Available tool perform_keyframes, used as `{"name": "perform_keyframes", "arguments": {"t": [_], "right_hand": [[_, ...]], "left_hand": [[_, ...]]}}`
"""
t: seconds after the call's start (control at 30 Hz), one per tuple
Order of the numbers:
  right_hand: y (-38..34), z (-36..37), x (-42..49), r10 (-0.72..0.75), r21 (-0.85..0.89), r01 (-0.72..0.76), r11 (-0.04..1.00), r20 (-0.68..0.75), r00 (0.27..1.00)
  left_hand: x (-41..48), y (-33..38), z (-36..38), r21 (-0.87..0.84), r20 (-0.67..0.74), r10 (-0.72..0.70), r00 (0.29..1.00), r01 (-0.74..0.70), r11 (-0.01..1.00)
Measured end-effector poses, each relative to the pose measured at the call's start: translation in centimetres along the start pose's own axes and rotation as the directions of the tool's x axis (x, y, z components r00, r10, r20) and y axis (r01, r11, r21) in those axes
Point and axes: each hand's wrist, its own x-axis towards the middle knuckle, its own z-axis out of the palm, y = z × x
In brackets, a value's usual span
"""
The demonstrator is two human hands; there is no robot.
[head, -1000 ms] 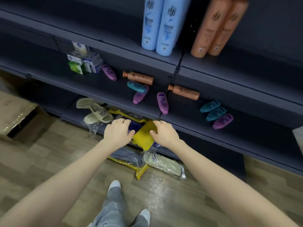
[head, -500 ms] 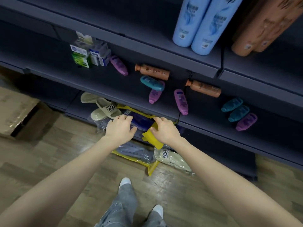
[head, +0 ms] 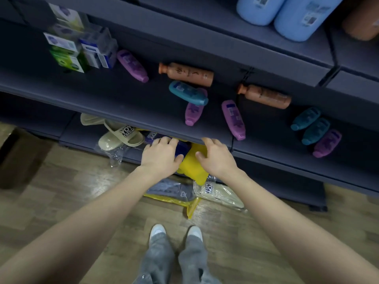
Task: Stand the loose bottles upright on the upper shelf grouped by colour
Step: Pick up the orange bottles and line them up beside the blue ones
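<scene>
The dark shelving fills the top and right of the frame. Its upper shelf (head: 205, 25) carries 2 tall blue bottles (head: 258, 9) and a tall orange bottle (head: 361, 23) at the top right, all upright.

The task's loose bottles are on the middle shelf (head: 123, 103), all 9 lying flat:
- 2 orange, (head: 188, 73) and (head: 266, 96)
- 4 purple, (head: 132, 65), (head: 193, 113), (head: 233, 119) and (head: 327, 143)
- 3 teal, (head: 187, 93), (head: 305, 118) and (head: 315, 131)

None has been stood up yet. Small boxes (head: 78, 50) sit at the upper left, and a beige slipper (head: 121, 138) lies on the bottom shelf.

At centre frame both hands are below the middle shelf's front lip, well apart from any bottle. The left hand (head: 162, 156) has its fingers curled over a dark blue item (head: 180, 149). The right hand (head: 217, 158) pinches a yellow packet (head: 192, 167), thumb pressed on its face and fingers bent over its top.

Several things could go wrong from here:
- The hands, coming up past the lip, could clip the purple bottle whose cap lies nearest the edge and knock it to the floor (head: 61, 201).
- The centre teal bottle rests across a purple one, so pulling either out carelessly would likely set the other rolling.
- The space beside the tall bottles looks tight, so a small bottle set down crooked could tip its neighbours.
</scene>
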Motion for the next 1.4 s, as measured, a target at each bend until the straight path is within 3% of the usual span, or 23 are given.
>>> {"name": "perform_keyframes", "arguments": {"t": [0.5,0.7,0.83,1.07,1.2,1.4], "right_hand": [[4.7,2.6,12.0,-0.038,0.003,0.039,0.999,-0.120,0.992],[4.2,1.9,17.2,-0.093,0.111,0.126,0.986,-0.264,0.960],[3.7,1.0,19.6,-0.033,0.242,0.121,0.963,-0.338,0.940],[3.1,0.7,22.3,0.037,0.343,0.070,0.937,-0.295,0.955],[2.3,0.2,23.2,0.211,0.539,-0.032,0.841,-0.272,0.939],[0.8,-0.1,23.2,0.269,0.632,-0.040,0.774,-0.271,0.924]], "left_hand": [[10.9,1.7,5.5,-0.001,-0.073,0.002,0.997,-0.002,1.000],[15.2,2.0,5.8,-0.135,-0.183,-0.051,0.982,0.026,0.991],[17.7,2.2,5.4,-0.213,-0.211,-0.076,0.975,0.030,0.977],[20.5,1.9,4.9,-0.290,-0.116,-0.049,0.992,0.013,0.957],[21.2,2.5,5.1,-0.399,-0.116,-0.059,0.992,0.008,0.917],[20.6,2.3,5.1,-0.462,-0.175,-0.066,0.982,-0.023,0.886]]}}
